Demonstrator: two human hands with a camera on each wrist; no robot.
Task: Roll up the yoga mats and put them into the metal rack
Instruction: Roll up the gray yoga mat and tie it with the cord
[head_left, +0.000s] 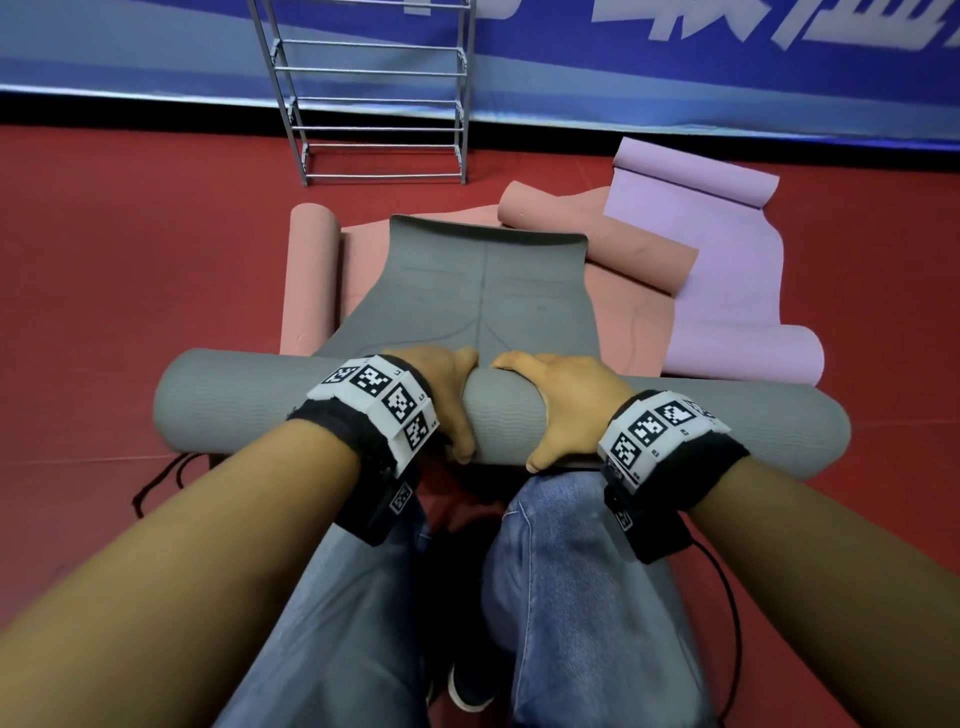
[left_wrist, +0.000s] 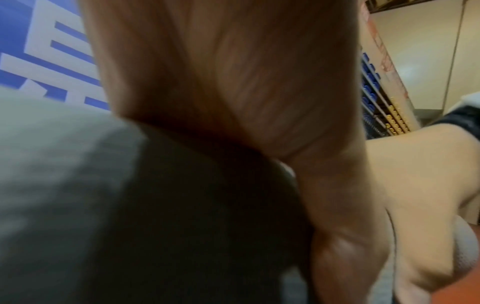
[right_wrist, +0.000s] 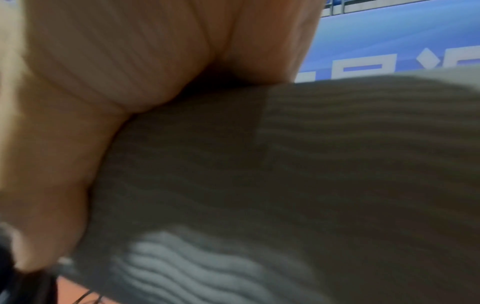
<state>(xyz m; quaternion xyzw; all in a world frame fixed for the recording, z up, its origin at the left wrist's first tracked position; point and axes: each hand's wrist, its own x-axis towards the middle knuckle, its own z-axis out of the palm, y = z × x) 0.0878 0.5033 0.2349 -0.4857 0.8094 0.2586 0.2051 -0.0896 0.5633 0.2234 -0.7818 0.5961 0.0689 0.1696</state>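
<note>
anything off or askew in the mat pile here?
Mildly. The pink mat and lilac mat lie half-unrolled at skewed angles, overlapping under the grey mat. Both hands, left hand and right hand, grip the grey roll. Nothing looks damaged; the metal rack stands empty.

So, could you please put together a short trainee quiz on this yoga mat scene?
1. True or false: both hands grip the grey mat.
2. The metal rack holds: A) two mats B) one mat C) no mats.
3. Which colour is the mat farthest right?

Key:
1. True: the left hand and right hand curl round its rolled part.
2. C.
3. Purple, the purple mat, partly unrolled.
</note>
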